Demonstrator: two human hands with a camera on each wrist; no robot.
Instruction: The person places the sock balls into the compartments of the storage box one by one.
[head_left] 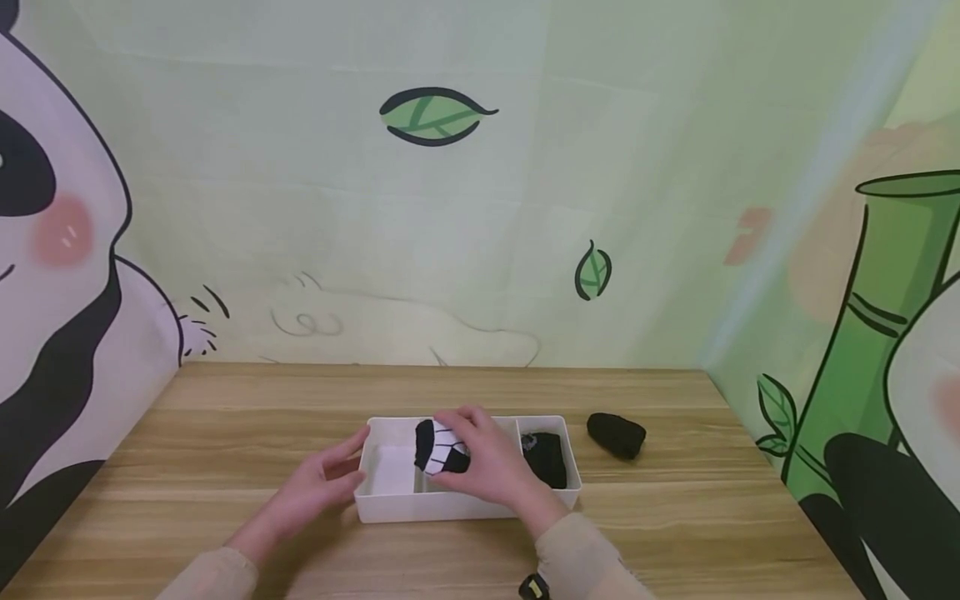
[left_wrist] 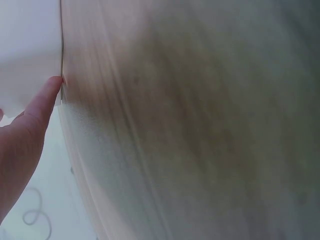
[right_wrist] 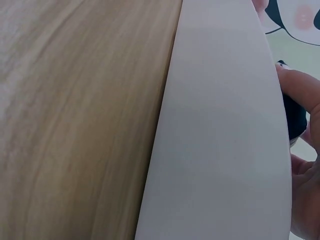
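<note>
Over the middle compartment of a white divided box (head_left: pixel 412 509), my right hand (head_left: pixel 491 458) pinches a rolled black-and-white sock bundle (head_left: pixel 435 450) between thumb and fingers. In the right wrist view, the dark part of that sock bundle (right_wrist: pixel 295 117) shows past the box's long wall (right_wrist: pixel 225 120), partly covered by the fingers. My left hand (head_left: pixel 326 479) touches the box's left end with its fingers extended. From the left wrist, one straight finger (left_wrist: pixel 47 97) lies against the white wall close to the tabletop. A folded black sock bundle (head_left: pixel 545 458) sits in the right compartment.
Another black rolled bundle (head_left: pixel 617 435) lies on the wooden table (head_left: pixel 660 517) to the right of the box. Behind the table hangs a printed backdrop (head_left: pixel 465 250) with leaves, bamboo and pandas. A small black object (head_left: pixel 534 587) shows by the right sleeve.
</note>
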